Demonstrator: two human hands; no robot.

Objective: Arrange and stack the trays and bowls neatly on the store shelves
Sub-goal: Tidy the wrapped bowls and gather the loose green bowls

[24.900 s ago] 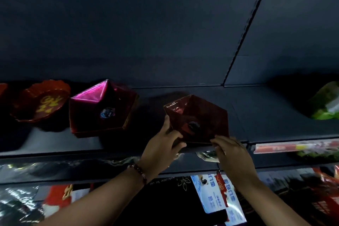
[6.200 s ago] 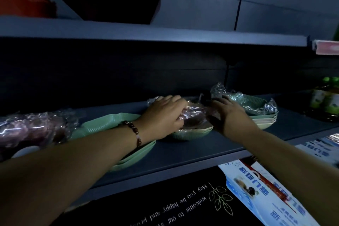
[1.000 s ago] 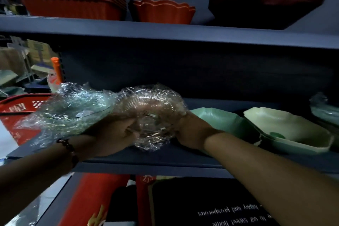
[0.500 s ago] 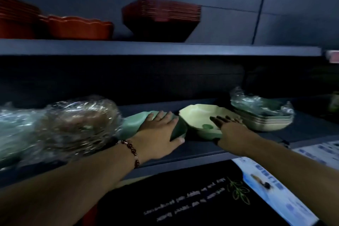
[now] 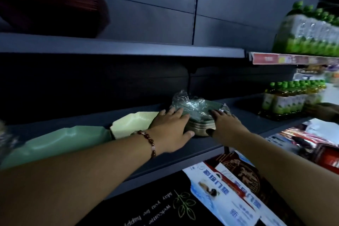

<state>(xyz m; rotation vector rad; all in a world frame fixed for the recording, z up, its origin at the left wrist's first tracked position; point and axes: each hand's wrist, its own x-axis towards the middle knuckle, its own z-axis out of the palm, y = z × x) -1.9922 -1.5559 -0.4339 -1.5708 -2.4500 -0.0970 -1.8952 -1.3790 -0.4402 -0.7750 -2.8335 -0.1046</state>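
A stack of beige-green trays [image 5: 200, 127] sits on the dark middle shelf [image 5: 201, 145], its top covered by crinkled clear plastic wrap [image 5: 194, 105]. My left hand [image 5: 171, 127] lies flat against the stack's left side, fingers spread over the wrap. My right hand [image 5: 226, 124] presses on the stack's right front corner. To the left stand a pale yellow tray [image 5: 132, 122] and a mint green tray [image 5: 60, 142], both on the same shelf.
A stack of dark red bowls [image 5: 53, 3] stands on the upper shelf at left. Green-capped bottle packs [image 5: 291, 97] fill the shelves at right. Another person's hand [image 5: 324, 111] reaches in beside them. Packaged goods hang below the shelf.
Both hands have left the green and yellow trays and moved right onto the wrapped tray stack. The view has swung right, so the wrapped bowls at left are out of view.
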